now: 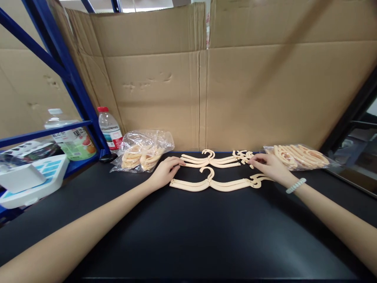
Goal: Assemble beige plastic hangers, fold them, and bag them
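Several cream folding hangers point(224, 161) lie in a rear group on the black table. In front of them lies another cream hanger point(191, 186), its hook pointing away from me. My left hand point(165, 172) rests at the left ends of the rear hangers, fingertips touching them, thumb apart from the fingers. A cluster of small cream hook pieces point(244, 155) sits at the right end of the rear group. My right hand point(270, 166) has its fingers pinched together beside that cluster; what is between them is too small to make out. A loose cream hook point(257, 181) touches the front hanger's right end.
Clear plastic bags of cream hanger parts lie at the left point(143, 155) and right point(300, 156). A red-capped bottle point(110, 129), a larger bottle point(73, 137) and a white-and-blue tray point(35, 186) stand left by a blue metal frame point(63, 72). Cardboard point(159, 90) walls the back.
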A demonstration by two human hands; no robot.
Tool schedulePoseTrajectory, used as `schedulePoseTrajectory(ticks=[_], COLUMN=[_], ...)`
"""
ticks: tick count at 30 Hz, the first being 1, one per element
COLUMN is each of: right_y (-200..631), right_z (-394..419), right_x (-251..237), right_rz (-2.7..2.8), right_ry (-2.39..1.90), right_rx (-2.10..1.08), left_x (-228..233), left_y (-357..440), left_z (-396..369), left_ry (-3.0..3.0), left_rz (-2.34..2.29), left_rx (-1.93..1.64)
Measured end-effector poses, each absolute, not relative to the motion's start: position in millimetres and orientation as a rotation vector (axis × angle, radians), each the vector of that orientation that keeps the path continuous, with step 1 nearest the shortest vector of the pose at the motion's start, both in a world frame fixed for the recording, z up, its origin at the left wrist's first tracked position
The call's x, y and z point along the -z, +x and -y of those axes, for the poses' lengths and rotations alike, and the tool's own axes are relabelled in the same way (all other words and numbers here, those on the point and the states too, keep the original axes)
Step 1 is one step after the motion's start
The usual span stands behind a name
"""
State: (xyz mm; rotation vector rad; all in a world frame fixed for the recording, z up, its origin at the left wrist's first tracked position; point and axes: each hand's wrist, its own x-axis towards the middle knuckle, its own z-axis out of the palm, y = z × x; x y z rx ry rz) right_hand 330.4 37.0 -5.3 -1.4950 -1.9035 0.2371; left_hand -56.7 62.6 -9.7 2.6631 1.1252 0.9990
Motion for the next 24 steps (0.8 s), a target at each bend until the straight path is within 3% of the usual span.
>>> schedulePoseTrajectory(ticks=[10, 24], right_y=[379, 376], right_z=[-55, -64], right_x=[3, 12], right_rz=[1.914, 2.216], right_ry=[-1.6, -1.46], right_rx=[0.081, 0.096], left_x=[12, 6], left_y=[-59, -48], left_z=[-69, -79], left_ry=[2.677, 2.656], left_rz=[-1.097, -1.153], left_rx=[-0.99, -0.871])
